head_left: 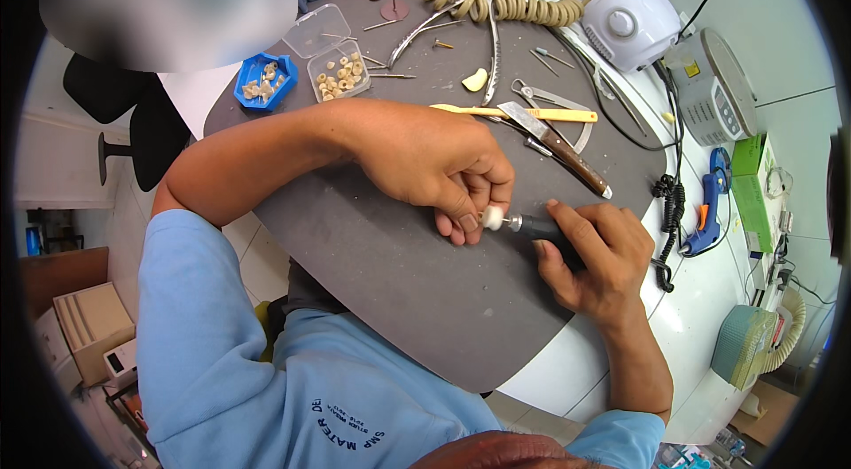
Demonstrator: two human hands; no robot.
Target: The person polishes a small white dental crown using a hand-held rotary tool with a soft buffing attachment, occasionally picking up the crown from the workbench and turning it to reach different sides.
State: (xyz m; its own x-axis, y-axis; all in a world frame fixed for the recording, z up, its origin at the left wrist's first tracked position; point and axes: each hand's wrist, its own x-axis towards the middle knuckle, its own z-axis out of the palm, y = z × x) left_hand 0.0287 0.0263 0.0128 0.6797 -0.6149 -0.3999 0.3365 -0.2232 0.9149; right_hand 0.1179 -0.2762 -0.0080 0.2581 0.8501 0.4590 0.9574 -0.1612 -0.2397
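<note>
In my right hand (607, 261) is a dark rotary handpiece (542, 230) with a metal collar, its tip turned toward my left hand. A small white rounded piece (492, 217) sits at that tip, right against my left fingertips. My left hand (448, 172) is closed, thumb and fingers pinched together beside the white piece. Whatever lies between those fingers is mostly hidden; a small yellowish bit shows at the thumb. Just beyond the hands lie a wood-handled knife (572, 160) and a yellow toothbrush-like stick (550, 114).
Small beige pieces fill a clear box (339, 72) and a blue tray (266, 82). Pliers (493, 48), burs and a caliper (554, 99) lie farther back. A coiled cord (536, 10) runs by a white control unit (631, 24). At right is a blue glue gun (709, 212).
</note>
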